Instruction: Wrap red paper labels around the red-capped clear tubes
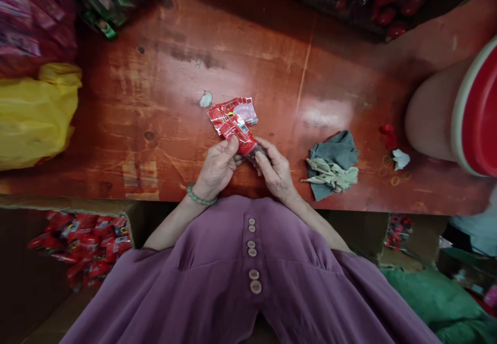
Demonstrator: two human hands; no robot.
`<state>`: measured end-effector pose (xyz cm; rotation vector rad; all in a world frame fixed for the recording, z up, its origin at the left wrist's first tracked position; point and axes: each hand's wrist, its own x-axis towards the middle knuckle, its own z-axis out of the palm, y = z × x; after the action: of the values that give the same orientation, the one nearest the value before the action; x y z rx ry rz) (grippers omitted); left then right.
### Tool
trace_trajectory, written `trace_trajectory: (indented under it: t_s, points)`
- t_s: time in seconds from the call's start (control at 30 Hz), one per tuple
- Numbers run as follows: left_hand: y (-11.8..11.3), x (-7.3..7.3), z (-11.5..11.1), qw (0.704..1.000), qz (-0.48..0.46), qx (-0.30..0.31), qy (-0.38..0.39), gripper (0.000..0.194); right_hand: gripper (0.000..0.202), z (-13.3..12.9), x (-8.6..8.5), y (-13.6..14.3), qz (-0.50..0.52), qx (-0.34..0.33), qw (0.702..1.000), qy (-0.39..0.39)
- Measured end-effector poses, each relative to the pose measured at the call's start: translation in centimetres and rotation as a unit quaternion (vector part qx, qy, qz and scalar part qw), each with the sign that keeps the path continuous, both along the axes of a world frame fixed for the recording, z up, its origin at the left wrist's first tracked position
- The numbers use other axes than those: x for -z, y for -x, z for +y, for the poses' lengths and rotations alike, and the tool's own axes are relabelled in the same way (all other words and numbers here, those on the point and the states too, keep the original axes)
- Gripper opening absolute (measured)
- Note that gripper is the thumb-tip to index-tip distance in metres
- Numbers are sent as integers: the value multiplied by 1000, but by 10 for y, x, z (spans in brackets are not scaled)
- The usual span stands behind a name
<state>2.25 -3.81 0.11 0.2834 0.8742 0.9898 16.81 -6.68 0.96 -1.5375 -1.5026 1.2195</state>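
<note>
A red printed plastic packet (241, 136) with a barcode label is held low over the table between my two hands. My left hand (221, 164), with a green bead bracelet at its wrist, pinches the packet's left side under the thumb. My right hand (276, 170) is closed on the lower right end, where something dark (254, 151) shows by the fingers. Whether this dark part is inside the packet or belongs to it, I cannot tell. Just beyond, a fanned stack of flat red and silver packets (247, 110) lies on the table.
On the red wooden table (186, 142), a grey-green cloth (334, 163) lies at right, near rubber bands (395, 180) and a red-lidded tub (435, 111). Bags stand at left, including a yellow one (34, 116). Below the edge, a cardboard box (130, 225) holds red packets.
</note>
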Motion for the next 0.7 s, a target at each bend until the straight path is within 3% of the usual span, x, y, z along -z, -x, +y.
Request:
trace_trajectory:
  t_s: [0.2,0.4,0.7]
  points:
    - [2,-2,3,1000,0,21,-6,33,40,4,-8,-7,24,-25,999,36]
    - [1,2,6,999,-1,-15,37,31,44,6,-8,-11,69,-21,994,83]
    - [1,-2,9,996,-31,-15,86,26,43,4,1,-7,89,85,991,44]
